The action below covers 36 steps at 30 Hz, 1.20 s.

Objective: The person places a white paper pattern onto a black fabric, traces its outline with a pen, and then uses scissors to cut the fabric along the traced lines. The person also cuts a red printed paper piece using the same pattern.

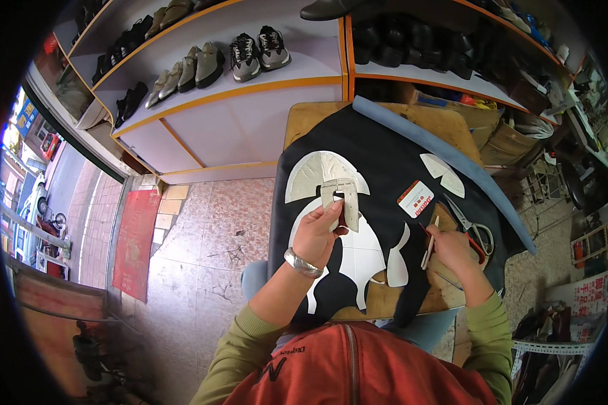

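Observation:
My left hand (317, 233) pinches a beige U-shaped pattern piece (348, 192) and holds it over the black material (317, 145) on the table. Beneath and around that hand lie white pattern pieces, among them a rounded one (311, 172) and a larger one (363, 256). My right hand (456, 253) is closed at the right side, with a slim pale pen-like tool (427, 252) at its fingers; its exact kind is unclear. Right beside this hand rest scissors (478, 235) with partly red handles. A narrow curved white piece (398, 260) is between the hands.
A red-and-white card or packet (415, 199) lies on the black material, whose rolled blue-grey edge (446, 158) runs along the right. Wooden tabletop (311, 121) shows at the back. Shoe shelves (250, 84) stand beyond. A red mat (136, 243) lies by the doorway at left.

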{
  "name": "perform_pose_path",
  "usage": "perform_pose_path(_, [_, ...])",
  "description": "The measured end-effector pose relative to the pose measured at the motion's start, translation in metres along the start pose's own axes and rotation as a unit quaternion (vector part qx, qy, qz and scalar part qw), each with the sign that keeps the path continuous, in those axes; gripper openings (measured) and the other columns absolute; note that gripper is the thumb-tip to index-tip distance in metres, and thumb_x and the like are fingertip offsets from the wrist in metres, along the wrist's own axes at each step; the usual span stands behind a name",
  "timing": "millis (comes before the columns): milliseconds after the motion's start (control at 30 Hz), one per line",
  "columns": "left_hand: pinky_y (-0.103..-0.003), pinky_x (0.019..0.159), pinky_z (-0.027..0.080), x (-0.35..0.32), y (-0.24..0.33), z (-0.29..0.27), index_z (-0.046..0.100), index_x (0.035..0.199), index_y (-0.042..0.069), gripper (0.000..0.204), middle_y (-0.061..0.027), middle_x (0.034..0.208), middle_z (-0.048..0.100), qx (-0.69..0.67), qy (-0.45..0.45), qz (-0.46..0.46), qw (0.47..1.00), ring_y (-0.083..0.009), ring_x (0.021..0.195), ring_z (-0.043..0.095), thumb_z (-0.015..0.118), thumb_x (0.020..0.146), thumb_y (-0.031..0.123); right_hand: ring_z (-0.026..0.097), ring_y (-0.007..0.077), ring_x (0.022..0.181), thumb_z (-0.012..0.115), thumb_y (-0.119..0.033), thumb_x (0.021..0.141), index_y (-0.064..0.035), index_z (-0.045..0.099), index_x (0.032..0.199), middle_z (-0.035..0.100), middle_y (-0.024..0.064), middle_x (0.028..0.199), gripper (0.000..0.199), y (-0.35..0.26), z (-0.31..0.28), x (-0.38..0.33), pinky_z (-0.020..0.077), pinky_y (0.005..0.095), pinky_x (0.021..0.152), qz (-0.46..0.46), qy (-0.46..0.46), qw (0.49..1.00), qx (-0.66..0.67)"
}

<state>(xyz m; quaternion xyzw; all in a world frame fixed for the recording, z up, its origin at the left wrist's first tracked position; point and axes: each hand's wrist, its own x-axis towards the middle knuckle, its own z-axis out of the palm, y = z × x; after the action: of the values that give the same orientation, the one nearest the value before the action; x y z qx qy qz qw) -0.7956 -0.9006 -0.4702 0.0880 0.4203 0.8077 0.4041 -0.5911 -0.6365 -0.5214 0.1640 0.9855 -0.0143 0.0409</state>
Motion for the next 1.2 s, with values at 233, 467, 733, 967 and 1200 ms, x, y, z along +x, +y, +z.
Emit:
perform_pose_path(233, [-0.03,0.075,0.045,-0.024,-0.001,0.027,0.067,0.107,0.004,0.024,-0.0074,0.093,0.071,0.021,-0.024,-0.023,0.999,-0.0144,0.084,0.063,0.055,0.099,0.023,0.055,0.0037,0.071,0.061,-0.011,0.093,-0.0009,0.063,0.111,0.065,-0.0007,0.085,0.02,-0.09,-0.075,0.015,0.0427,0.0194,0.059,-0.002,0.112,0.805,0.583])
perform_pose_path(467, [-0.028,0.073,0.046,-0.036,-0.006,0.035,0.067,0.109,0.001,0.032,-0.0052,0.088,0.069,0.103,-0.045,-0.029,0.993,-0.0124,0.076,0.06,0.052,0.101,0.028,0.045,0.0011,0.061,0.065,-0.011,0.091,-0.0028,0.065,0.092,0.059,-0.0034,0.074,0.009,-0.13,-0.092,0.035,0.0359,0.017,0.054,-0.022,0.094,0.684,0.723])
perform_pose_path(733, [-0.027,0.074,0.048,-0.035,0.004,0.033,0.065,0.11,0.0,0.032,-0.0061,0.091,0.068,0.009,-0.029,-0.013,0.999,-0.0141,0.081,0.061,0.05,0.102,0.026,0.044,0.0006,0.061,0.066,-0.01,0.09,-0.0028,0.064,0.085,0.056,-0.0045,0.069,0.009,-0.134,-0.087,0.029,0.0353,0.0175,0.053,-0.007,0.035,0.621,0.783])
perform_pose_path(967, [-0.023,0.07,0.047,-0.037,0.003,0.029,0.061,0.095,0.004,0.008,-0.0012,0.084,0.065,0.141,-0.065,0.085,0.984,-0.008,0.075,0.06,0.062,0.095,0.011,0.053,0.0013,0.068,0.063,-0.003,0.088,-0.001,0.064,0.086,0.062,-0.0027,0.074,0.003,-0.146,-0.096,0.021,0.042,0.0189,0.06,-0.03,0.056,0.728,0.683])
perform_pose_path(1200, [-0.021,0.062,0.047,-0.043,-0.006,0.034,0.054,0.089,0.002,0.013,-0.0004,0.078,0.061,0.205,-0.003,0.192,0.96,-0.0061,0.071,0.057,0.06,0.097,0.01,0.047,0.0008,0.063,0.063,-0.004,0.089,-0.0014,0.063,0.087,0.056,-0.0044,0.07,0.003,-0.156,-0.103,0.014,0.0367,0.0188,0.056,-0.042,0.069,0.684,0.725])
